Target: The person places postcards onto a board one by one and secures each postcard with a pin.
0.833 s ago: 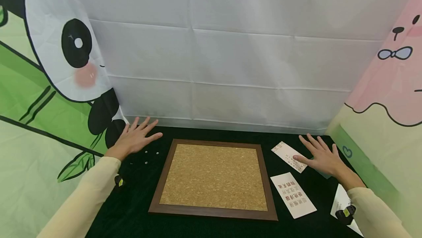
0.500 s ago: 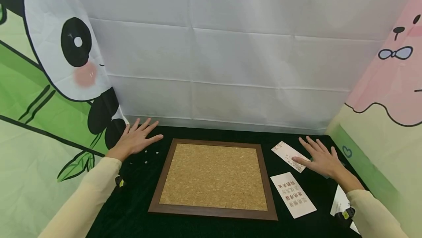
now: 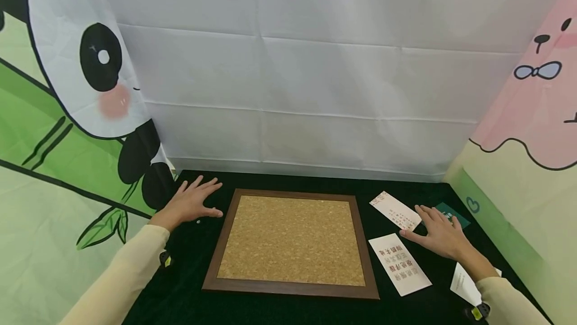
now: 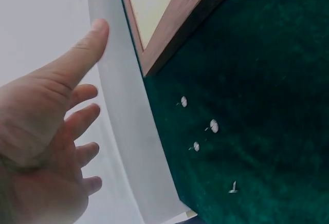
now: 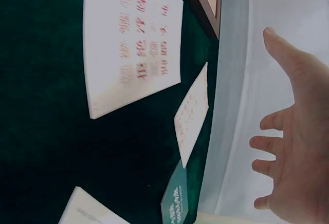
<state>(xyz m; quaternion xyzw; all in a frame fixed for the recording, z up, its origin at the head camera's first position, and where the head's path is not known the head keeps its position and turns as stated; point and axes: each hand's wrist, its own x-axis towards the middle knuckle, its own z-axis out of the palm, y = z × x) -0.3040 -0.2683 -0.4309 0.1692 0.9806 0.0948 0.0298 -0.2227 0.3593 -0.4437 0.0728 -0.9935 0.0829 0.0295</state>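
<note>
My left hand (image 3: 191,202) hovers over the table's left side with fingers spread, holding nothing. Below it, several white-headed thumbtacks (image 4: 214,126) lie loose on the dark green cloth; from the head view the hand hides most of them. Between my hands lies a cork board (image 3: 293,240) in a brown wooden frame. My right hand (image 3: 437,235), also empty with its fingers apart, hovers over the right side. Close by it are a white card with red print (image 3: 392,209), a larger printed white card (image 3: 400,265) and a teal card (image 3: 454,215), partly covered by its fingers.
Another white card (image 3: 466,284) lies at the near right, partly hidden by my right sleeve. A white cloth wall (image 3: 315,114) closes off the back of the table. Printed cloths with a panda (image 3: 101,109) and a pink figure (image 3: 518,119) hang at the sides.
Both hands have come down and slightly nearer to me. The left hand now covers most of the thumbtacks in the head view, and more of the teal card shows past the right hand.
</note>
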